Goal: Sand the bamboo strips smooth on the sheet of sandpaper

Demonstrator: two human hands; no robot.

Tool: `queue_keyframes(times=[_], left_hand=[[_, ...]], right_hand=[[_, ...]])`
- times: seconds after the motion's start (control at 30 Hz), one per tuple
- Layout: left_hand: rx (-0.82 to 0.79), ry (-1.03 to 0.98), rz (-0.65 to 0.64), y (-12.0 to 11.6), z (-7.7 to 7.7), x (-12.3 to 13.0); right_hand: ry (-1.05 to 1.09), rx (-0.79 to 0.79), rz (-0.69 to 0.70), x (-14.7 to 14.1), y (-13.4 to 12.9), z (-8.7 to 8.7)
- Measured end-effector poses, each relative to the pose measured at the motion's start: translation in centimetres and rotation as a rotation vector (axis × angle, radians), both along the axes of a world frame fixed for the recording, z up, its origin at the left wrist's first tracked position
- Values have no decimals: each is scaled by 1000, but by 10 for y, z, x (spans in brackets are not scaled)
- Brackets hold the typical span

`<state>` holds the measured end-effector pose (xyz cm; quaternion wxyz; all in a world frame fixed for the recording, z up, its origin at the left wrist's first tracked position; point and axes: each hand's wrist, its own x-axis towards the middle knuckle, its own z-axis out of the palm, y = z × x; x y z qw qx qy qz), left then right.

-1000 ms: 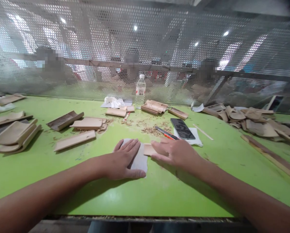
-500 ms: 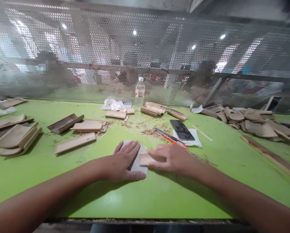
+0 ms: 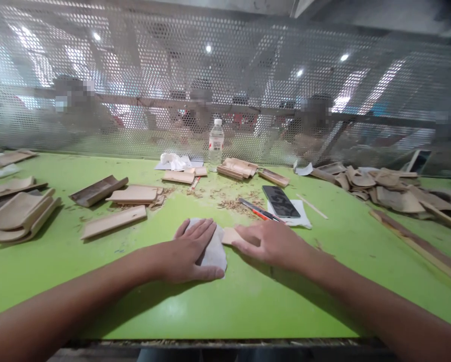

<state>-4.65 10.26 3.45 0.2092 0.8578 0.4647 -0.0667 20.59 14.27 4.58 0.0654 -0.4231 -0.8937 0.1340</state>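
My left hand [image 3: 195,251] lies flat with its fingers stretched out, pressing a pale grey sheet that looks like sandpaper [image 3: 215,256] onto the green table [image 3: 195,311]. In the grip of my right hand [image 3: 270,244] is a small flat bamboo piece [image 3: 230,236], pinched between thumb and fingers. The piece's free end meets the right edge of the sheet; the rest is hidden by my fingers. Just behind my right hand lie an orange-and-dark cutting tool [image 3: 259,211] and a phone [image 3: 281,201] on white paper [image 3: 303,215].
Curved bamboo pieces [image 3: 114,222] lie to the left, with a pile [image 3: 391,191] at the right. A water bottle [image 3: 215,146] stands before a perforated screen [image 3: 153,65]. Shavings [image 3: 236,202] litter the middle. A long bamboo strip [image 3: 417,246] lies on the right.
My right hand has drawn the bamboo piece slightly to the right, from over the sheet to its edge. My left hand stays on the sheet. The view has shifted slightly.
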Motion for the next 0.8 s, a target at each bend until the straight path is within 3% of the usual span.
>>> queue_keyframes(times=[0.13,0.3,0.47,0.67,0.8], left_hand=[[-3,-8,-13,0,0,-2],[-12,10,-2,0,2,-1],[-10,13,-10,1,-1,-2],[5,10,-13,2,-3,-3],[-13,4,-4,1,-1,-2]], right_hand=[[13,-55,46,1,1,0],[-20,-17,6,0,-1,3],[-68,-60,138,-2,-5,5],[-1,-32,0,2,1,1],[-10,-117,132,-3,-4,-1]])
